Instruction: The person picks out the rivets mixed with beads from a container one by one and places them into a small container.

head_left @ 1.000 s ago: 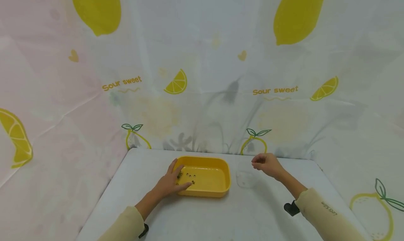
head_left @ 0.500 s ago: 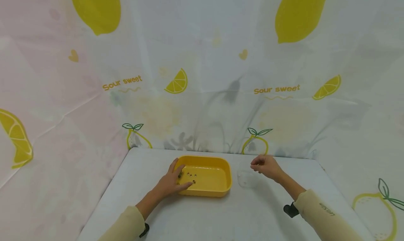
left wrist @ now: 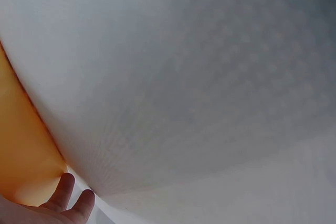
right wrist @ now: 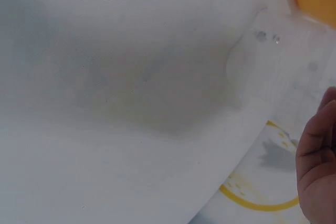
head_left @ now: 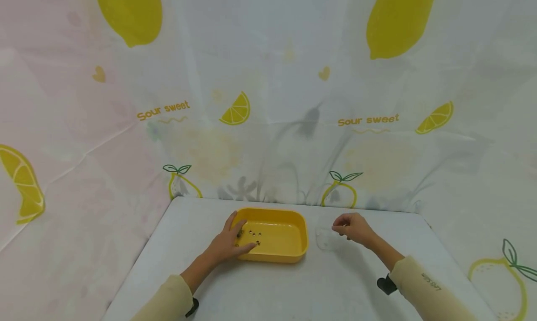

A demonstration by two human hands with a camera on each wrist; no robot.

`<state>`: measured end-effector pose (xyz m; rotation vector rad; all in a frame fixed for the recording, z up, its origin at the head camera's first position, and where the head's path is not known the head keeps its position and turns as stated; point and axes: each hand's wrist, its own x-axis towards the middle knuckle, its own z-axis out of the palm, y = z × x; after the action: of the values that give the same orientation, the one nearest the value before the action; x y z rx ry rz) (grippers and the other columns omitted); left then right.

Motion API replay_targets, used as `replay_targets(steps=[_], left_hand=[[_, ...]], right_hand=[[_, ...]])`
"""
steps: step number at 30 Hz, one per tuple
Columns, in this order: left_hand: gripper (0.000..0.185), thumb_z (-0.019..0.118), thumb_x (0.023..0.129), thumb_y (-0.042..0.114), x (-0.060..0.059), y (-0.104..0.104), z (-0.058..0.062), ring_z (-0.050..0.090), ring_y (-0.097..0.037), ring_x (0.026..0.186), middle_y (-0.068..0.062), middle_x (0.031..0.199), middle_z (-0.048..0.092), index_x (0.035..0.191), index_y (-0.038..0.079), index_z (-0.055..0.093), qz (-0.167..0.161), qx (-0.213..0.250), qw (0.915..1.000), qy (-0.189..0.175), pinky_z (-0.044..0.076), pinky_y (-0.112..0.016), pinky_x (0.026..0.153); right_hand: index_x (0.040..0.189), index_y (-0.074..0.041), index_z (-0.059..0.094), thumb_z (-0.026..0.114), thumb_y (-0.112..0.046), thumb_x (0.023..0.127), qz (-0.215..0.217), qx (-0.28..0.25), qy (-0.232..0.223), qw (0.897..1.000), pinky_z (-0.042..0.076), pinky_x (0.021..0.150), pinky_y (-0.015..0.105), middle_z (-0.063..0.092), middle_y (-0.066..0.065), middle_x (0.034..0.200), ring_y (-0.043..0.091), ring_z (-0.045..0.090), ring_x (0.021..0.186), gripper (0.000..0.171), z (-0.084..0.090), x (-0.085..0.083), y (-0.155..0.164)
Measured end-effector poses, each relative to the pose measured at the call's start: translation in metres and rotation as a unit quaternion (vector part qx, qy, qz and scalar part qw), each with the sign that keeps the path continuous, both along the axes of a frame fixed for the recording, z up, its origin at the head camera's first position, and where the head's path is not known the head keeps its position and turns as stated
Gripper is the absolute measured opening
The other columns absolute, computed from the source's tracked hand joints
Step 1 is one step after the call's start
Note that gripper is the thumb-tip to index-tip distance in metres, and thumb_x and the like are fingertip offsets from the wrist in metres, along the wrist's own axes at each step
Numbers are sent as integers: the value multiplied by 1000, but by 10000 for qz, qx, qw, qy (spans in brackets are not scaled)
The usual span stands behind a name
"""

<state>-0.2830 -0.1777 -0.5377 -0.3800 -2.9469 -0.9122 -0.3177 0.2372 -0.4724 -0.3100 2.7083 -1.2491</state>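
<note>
A yellow tray (head_left: pixel 281 239) sits on the white table, with several small shiny pieces (head_left: pixel 253 233) inside near its left end. My left hand (head_left: pixel 224 241) rests over that end, fingers spread and fairly straight, thumb reaching across the front side. Two of its fingertips (left wrist: pixel 65 187) show by the tray's corner in the left wrist view. A clear plastic box (head_left: pixel 325 239) stands right of the tray, with small specks (right wrist: pixel 269 38) at it in the right wrist view. Beside and above the box is my right hand (head_left: pixel 354 228), thumb and forefinger together. Whether they pinch something tiny cannot be seen.
Behind the white table (head_left: pixel 268 288) hangs a lemon-print cloth (head_left: pixel 268 153), which also covers both sides. Dark straps (head_left: pixel 387 284) show at the wrists below the sleeves.
My right hand has lowered slightly and shifted a little left towards the clear box, its fingertips staying together. The left hand and the tray look the same.
</note>
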Motion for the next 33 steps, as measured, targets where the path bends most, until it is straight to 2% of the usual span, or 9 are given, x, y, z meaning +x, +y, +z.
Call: replay_targets(steps=[6,14,17,21,24,27,31,33], left_hand=[[86,68,81,65,1,0,-1,61,-36,111,-11,166,10,149,16,45,-55,-40,10000,33,53,-52,89],[85,66,81,65,3,2,1,63,-36,105,-12,166,11,147,14,47,-87,-36,9999,111,53,-53,87],[85,67,81,65,3,3,1,63,-36,105,-11,166,10,146,15,48,-95,-68,9999,82,53,-52,87],[85,66,81,66,3,3,1,63,-36,107,-11,166,10,147,16,48,-121,-109,9999,37,52,-53,89],[84,67,81,66,3,3,1,63,-36,105,-12,165,10,147,16,48,-104,-124,9998,72,53,-53,88],[83,67,82,65,3,2,2,63,-35,104,-12,165,11,147,16,48,-56,-171,9998,99,53,-53,87],[84,67,82,65,2,2,2,64,-35,103,-12,166,11,147,16,48,-22,-207,9997,101,53,-53,87],[84,66,82,65,1,1,2,64,-35,103,-12,166,10,147,16,47,-10,-228,9997,67,53,-53,88]], right_hand=[[90,-4,72,73,-15,89,90,73,37,9999,51,56,28,70,21,88,15,59,70,11,-7,1,0],[92,-3,72,70,-14,91,73,143,155,9998,51,55,28,71,20,89,15,62,70,11,-5,1,-1],[99,0,70,70,-14,91,55,160,275,9995,51,54,28,71,16,88,16,63,70,17,-5,2,-2],[114,3,65,71,-21,91,-113,267,602,9978,52,55,28,69,10,91,15,65,70,34,-4,3,-1],[121,3,62,69,-26,93,-289,484,1099,9924,54,62,31,69,13,98,19,67,76,41,-1,2,1],[128,2,57,66,-30,95,-412,752,1627,9829,56,72,39,65,21,111,28,68,87,47,2,2,5],[142,-1,45,63,-38,96,-474,1220,2068,9696,51,90,57,47,27,138,42,59,113,62,4,2,13],[146,-2,41,63,-40,95,-419,1623,2367,9570,45,94,64,38,28,148,48,52,122,68,4,2,19]])
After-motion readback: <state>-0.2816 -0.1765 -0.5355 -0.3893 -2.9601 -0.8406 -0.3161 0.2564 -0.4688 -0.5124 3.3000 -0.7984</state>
